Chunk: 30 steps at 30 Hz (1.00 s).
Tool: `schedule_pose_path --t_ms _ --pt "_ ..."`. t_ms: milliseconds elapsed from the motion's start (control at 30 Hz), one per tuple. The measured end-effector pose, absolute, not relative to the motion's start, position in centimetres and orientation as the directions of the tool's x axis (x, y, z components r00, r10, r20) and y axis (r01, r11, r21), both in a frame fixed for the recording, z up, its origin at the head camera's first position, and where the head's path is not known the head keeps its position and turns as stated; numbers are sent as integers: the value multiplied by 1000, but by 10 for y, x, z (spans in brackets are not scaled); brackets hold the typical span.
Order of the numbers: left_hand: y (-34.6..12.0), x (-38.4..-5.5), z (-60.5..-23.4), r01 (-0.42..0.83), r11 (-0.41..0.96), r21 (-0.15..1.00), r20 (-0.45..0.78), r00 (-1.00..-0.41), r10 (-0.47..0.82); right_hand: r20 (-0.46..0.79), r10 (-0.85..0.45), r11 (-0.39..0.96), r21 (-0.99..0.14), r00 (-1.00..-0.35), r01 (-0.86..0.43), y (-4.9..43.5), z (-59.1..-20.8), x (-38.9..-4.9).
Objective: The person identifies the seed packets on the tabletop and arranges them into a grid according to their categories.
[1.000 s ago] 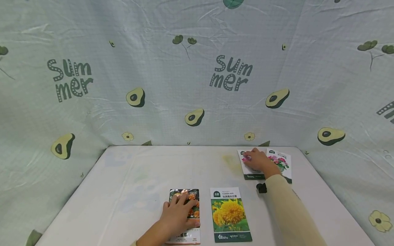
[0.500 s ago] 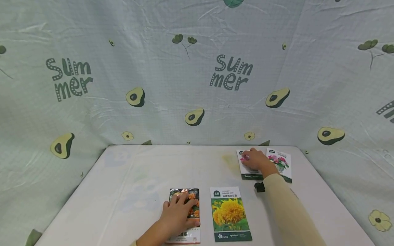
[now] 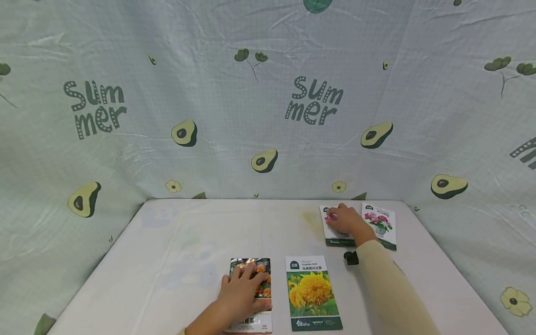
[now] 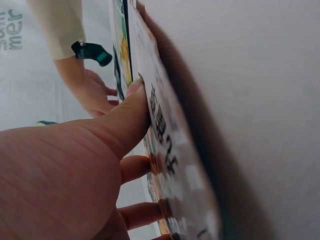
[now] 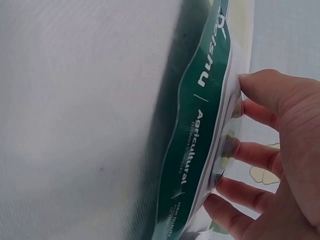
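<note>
My left hand rests with spread fingers on a seed packet with orange flowers, which lies flat near the front of the table. In the left wrist view its thumb and fingertips touch the packet's face. At the back right, my right hand presses its fingertips on a white seed packet with a green bottom band. The right wrist view has the thumb and fingers spread on that packet's face, with its lower edge slightly wavy. The hand hides much of its picture.
A yellow sunflower seed packet lies right of the left hand's packet. Another packet with pink flowers lies just right of my right hand. A cloth printed with avocados hangs behind the white table.
My right hand has slid its packet a little to the left, widening the gap to the pink-flowered packet beside it. The left hand has stayed in place.
</note>
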<state>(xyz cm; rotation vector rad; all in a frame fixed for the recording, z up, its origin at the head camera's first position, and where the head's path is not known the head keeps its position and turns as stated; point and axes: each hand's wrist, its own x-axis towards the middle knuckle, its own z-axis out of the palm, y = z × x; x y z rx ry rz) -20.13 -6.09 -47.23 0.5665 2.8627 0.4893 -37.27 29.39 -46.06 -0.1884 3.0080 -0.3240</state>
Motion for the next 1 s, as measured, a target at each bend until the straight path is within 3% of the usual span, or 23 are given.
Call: schedule_pose_path --t_ms 1000 --pt "-61 -201 -474 356 867 349 -98 -906 411 -82 -126 963 -250 -989 -101 274 -457 -368"
